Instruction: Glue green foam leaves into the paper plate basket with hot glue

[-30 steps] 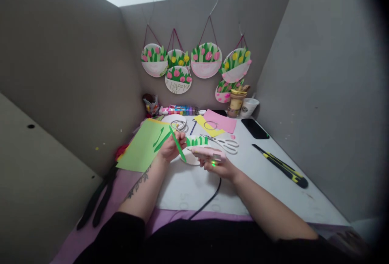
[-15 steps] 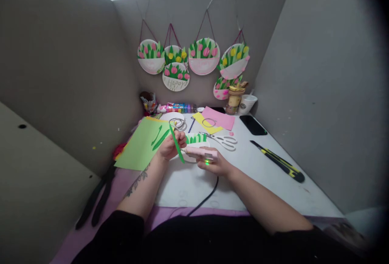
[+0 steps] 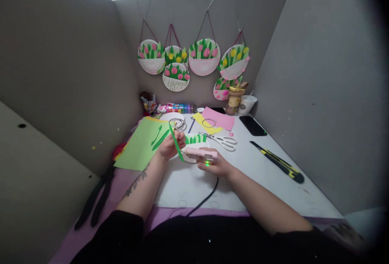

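Note:
My left hand (image 3: 170,145) pinches a long green paper strip (image 3: 176,144), which slants down to the right. In my right hand (image 3: 214,164) is a pink glue gun (image 3: 199,154) with a lit green light and a black cord hanging below. Its nozzle points left and meets the strip's lower part, or sits very close to it. Behind and below both hands lies a white paper plate (image 3: 197,145) with green paper leaves along its upper edge; the hands and the glue gun hide part of it.
Light green paper (image 3: 136,146) with green cutouts lies at the left. White scissors (image 3: 225,140), a black and yellow cutter (image 3: 279,162) and a phone (image 3: 253,125) are at the right. Pink paper (image 3: 223,119) and a white cup (image 3: 247,104) stand farther back. Decorated plates (image 3: 204,66) hang behind.
The green strip has turned slightly, and its lower end sits a bit higher. Both hands have kept their holds and hardly moved.

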A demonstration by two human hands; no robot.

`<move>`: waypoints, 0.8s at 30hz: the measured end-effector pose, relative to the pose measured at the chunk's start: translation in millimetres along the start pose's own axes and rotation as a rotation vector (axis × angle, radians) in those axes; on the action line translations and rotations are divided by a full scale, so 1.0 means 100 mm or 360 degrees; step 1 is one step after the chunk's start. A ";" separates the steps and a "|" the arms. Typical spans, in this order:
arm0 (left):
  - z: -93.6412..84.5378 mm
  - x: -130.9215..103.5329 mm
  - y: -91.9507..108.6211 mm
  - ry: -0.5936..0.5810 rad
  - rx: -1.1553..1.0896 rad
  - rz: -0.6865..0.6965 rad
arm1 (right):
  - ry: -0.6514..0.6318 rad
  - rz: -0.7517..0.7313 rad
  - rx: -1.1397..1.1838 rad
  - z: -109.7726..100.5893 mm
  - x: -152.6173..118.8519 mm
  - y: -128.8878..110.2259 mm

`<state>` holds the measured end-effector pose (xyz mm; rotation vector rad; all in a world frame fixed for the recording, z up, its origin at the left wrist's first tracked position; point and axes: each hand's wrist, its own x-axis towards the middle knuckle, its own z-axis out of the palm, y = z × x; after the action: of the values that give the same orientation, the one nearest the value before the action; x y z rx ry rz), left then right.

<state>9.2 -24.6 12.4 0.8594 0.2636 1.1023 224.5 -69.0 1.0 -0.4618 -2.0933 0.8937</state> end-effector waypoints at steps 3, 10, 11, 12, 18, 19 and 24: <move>-0.02 0.00 0.01 0.0035 -0.0009 -0.0006 | -0.0002 0.0025 0.0045 0.00 -0.01 0.01; -0.05 0.01 0.01 0.0032 -0.0057 0.0011 | 0.0000 0.0034 0.0024 0.01 -0.01 0.01; -0.05 0.01 0.01 0.0030 -0.0061 0.0013 | 0.0003 0.0031 0.0021 0.02 -0.01 0.00; -0.05 0.01 0.01 0.0034 -0.0063 0.0014 | 0.0010 0.0033 0.0023 0.02 -0.01 0.00; -0.09 0.02 0.04 0.0068 -0.0059 0.0041 | 0.0011 0.0028 0.0044 0.02 -0.01 -0.02; -0.09 0.02 0.04 0.0073 -0.0055 0.0049 | -0.0002 0.0028 0.0038 0.02 -0.01 -0.02; -0.12 0.02 0.05 0.0112 -0.0018 0.0079 | 0.0013 0.0050 0.0069 0.02 -0.02 -0.02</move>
<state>-0.2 -16.4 9.0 0.8219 0.2957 1.1807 224.0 -72.1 0.7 -0.4762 -2.0604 0.9521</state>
